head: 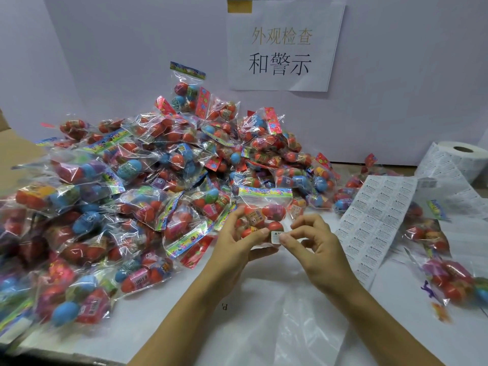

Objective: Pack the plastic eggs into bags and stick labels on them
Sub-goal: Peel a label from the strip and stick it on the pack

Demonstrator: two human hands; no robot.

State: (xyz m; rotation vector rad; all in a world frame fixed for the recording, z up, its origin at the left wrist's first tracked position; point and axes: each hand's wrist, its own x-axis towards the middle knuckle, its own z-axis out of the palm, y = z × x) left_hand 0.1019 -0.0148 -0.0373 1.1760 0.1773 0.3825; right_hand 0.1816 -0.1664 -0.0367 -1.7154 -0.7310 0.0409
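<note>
Sticking a warning label on a bag of plastic eggs

The left hand point(237, 241) grips a clear bag of plastic eggs point(260, 217) above the white table point(163, 323), fingers curled round it. The right hand point(314, 249) pinches a small white label point(276, 236) against the bag's lower corner. A heap of packed bags point(132, 186) lies left; a label sheet point(375, 217) lies right.

Both hands point(237, 241) point(314, 247) curled, fingertips pinching

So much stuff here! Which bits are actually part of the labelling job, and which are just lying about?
Part of the job:
clear bag of plastic eggs in the left hand
small white label pinched by the right hand
white label sheet
label roll
pile of bagged eggs

Lying about:
paper wall sign
brown cardboard box
</note>
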